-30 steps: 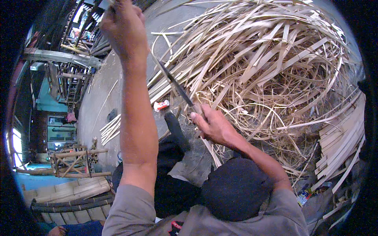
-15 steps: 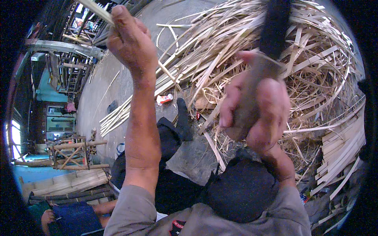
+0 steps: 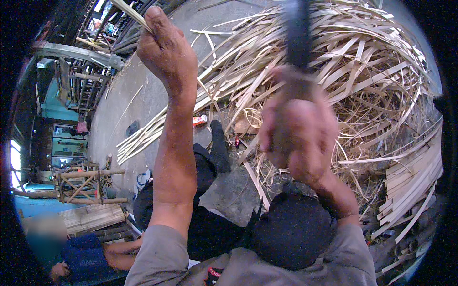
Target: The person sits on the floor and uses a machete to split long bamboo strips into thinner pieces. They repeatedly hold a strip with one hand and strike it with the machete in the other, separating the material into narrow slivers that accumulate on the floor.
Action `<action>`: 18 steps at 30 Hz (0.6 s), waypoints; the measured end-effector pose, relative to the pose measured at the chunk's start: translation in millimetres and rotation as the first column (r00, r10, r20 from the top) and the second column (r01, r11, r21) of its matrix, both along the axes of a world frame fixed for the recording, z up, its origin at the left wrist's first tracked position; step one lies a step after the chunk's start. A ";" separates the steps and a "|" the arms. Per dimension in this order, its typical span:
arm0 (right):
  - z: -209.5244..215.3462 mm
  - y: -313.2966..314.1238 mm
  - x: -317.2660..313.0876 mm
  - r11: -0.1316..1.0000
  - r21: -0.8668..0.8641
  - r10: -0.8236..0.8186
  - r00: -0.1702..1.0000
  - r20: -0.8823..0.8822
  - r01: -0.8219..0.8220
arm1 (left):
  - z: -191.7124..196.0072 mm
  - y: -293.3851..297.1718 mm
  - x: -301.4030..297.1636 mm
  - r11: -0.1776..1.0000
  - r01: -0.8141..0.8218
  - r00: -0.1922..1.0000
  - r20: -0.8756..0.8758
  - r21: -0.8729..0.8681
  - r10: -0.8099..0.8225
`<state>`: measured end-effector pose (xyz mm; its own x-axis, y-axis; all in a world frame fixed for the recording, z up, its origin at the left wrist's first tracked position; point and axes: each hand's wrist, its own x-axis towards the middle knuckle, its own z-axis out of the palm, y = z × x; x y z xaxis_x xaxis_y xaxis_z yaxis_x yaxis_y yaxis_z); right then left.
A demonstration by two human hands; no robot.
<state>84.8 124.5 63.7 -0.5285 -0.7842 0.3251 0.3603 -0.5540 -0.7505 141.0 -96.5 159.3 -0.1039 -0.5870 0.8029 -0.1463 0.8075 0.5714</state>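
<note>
My left hand [image 3: 168,55], raised at the upper left, is closed round a pale bamboo strip [image 3: 128,13], thumb on top. One end of the strip runs out past the upper edge of the view. My right hand [image 3: 298,133] is wrapped round the thick brownish handle of a large knife [image 3: 299,38]. Its dark blade points up and away from me, smeared by motion. The blade stands to the right of the strip, apart from it. Beyond both hands spreads a big heap of split bamboo strips [image 3: 267,62], with thin curly shavings [image 3: 367,128] at its right.
A neat bundle of flat bamboo slats [image 3: 410,181] lies at the right. A red and white packet [image 3: 199,120] is on the concrete floor near my foot [image 3: 219,148]. At left are a bamboo frame [image 3: 88,183] and a seated person [image 3: 86,257].
My right hand and the knife have swung left, the blade now more upright. My left hand has shifted slightly right with the strip. The seated person at left has come further into view.
</note>
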 end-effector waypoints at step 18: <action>-7.6 5.3 -8.6 0.986 -0.157 0.060 0.997 0.054 -0.051 | 0.7 -23.4 -3.2 0.962 -0.221 0.962 0.125 -0.161 0.242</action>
